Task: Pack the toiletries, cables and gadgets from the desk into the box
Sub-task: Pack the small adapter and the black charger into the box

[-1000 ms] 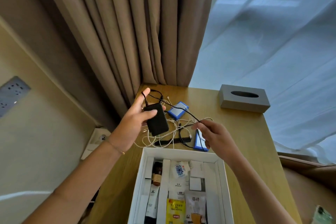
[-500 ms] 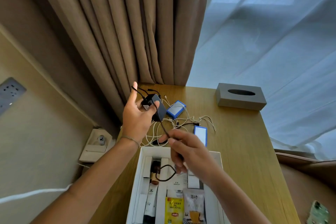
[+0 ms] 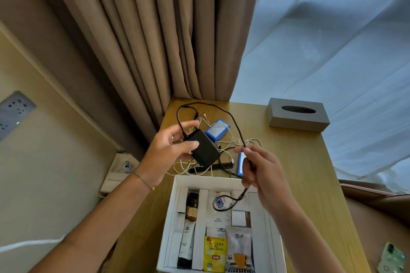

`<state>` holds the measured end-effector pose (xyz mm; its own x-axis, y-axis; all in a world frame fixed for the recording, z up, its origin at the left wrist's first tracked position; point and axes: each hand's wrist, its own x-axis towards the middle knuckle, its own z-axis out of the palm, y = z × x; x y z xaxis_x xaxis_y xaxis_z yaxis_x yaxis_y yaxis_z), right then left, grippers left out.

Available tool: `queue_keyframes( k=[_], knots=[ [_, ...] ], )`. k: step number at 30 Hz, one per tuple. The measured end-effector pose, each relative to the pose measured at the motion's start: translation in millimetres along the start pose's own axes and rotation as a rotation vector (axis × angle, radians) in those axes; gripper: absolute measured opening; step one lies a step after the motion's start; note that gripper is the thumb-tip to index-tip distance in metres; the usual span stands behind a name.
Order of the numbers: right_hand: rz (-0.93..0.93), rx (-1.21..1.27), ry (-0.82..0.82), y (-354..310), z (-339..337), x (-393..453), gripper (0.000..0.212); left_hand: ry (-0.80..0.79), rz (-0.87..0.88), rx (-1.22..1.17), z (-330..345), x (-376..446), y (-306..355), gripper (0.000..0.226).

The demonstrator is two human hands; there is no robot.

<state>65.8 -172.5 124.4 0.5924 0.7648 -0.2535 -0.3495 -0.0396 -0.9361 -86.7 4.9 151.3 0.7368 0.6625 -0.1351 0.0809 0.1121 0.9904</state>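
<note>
Left hand (image 3: 170, 153) is gripping the black power brick (image 3: 205, 150) above the bench (image 3: 295, 162), thumb under, fingers (image 3: 188, 124) curling over its far end. Right hand (image 3: 259, 175) is pinching the black cable (image 3: 233, 122) between thumb and forefinger, other fingers loosely folded; the loose end is dangling into the white box (image 3: 175, 217) over the packed toiletries.

Brick looks rigid and compact, probably the heavier part, best held across its flat faces. Cable is thin and limp, likely to spring out of a coil; it needs holding near the loops, and could snag the white cables (image 3: 224, 139) heaped below.

Against half a second ago: right hand has risen from over the box toward the brick, drawing the cable into a wide loop arching back toward the curtain (image 3: 155, 40). Brick is now tilted flatter and more exposed. Blue-edged gadgets (image 3: 217, 132) and tissue box (image 3: 297, 115) are lying unchanged
</note>
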Motion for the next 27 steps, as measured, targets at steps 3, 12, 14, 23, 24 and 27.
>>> queue_keyframes(
  k=[3,12,14,23,24,27],
  knots=[
    [0.004,-0.238,0.056,-4,-12,9,0.028,-0.129,-0.038,-0.12,-7,-3,2,0.046],
    [-0.131,-0.254,-0.154,-28,-13,5,0.027,-0.201,-0.272,-0.402,-1,-9,-4,0.028],
    [-0.116,-0.313,-0.158,-26,-9,5,0.026,-0.181,-0.231,-0.312,4,-10,-2,0.028],
    [0.038,-0.593,-0.155,17,28,14,0.024,-0.003,-0.3,-0.672,22,-7,22,0.033],
    [0.047,-0.624,-0.162,24,34,14,0.024,0.081,-0.35,-0.73,25,-3,22,0.034],
    [0.048,-0.732,-0.252,43,55,5,0.025,0.416,-0.306,-0.864,36,16,20,0.03]
  ],
)
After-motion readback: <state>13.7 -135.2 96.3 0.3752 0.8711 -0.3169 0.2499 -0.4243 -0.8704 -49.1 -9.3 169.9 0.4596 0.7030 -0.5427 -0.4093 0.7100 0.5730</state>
